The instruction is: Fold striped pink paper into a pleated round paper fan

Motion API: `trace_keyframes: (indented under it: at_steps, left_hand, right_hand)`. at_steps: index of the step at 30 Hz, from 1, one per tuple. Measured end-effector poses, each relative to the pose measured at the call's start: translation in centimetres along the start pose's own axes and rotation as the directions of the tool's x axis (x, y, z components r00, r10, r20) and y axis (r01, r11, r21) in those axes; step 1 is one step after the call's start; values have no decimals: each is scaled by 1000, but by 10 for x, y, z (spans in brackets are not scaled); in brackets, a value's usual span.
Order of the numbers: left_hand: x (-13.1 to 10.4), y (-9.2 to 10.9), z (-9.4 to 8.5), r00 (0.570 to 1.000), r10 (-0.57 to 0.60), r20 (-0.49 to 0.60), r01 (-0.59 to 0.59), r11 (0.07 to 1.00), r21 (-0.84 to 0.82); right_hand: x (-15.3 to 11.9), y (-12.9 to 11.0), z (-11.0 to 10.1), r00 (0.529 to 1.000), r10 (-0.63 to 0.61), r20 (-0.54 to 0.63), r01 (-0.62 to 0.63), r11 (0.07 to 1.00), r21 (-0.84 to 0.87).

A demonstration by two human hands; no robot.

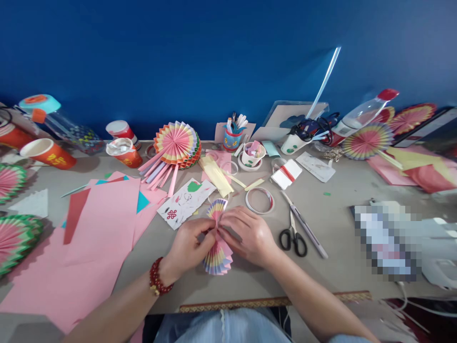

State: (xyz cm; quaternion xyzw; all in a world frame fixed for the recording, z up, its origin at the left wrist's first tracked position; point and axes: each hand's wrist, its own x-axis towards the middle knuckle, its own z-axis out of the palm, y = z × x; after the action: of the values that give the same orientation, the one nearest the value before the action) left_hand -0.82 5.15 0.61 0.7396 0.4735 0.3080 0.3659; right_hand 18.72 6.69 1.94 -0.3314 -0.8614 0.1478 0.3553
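A pleated paper fan (219,257) in pink, yellow and lilac stands between my hands, pinched narrow at its middle and flared at both ends. My left hand (194,243) grips it at the waist between thumb and forefinger. From the other side my right hand (248,236) is closed on the same middle part, its fingertips partly hidden behind the folds. Just beyond lies a roll of tape (260,200). Black-handled scissors (293,238) and a grey utility knife (309,231) rest right of my right hand. A decorated white card (185,202) is beyond my left hand.
Pink paper sheets (96,228) cover the left side. Finished paper rosettes (174,143) with paper strips stand at the back. Paper cups (50,153), a pen holder (233,139) and a tilted bottle (364,116) line the blue wall. A blurred-out phone (385,243) lies at right.
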Motion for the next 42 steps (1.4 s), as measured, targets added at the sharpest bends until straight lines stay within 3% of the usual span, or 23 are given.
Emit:
trace_keyframes:
  at_steps: [42]
  left_hand:
    - [-1,-1,1,999,38,35,-39,998,46]
  right_hand:
    - [0,1,3,998,65,27,-67,996,57]
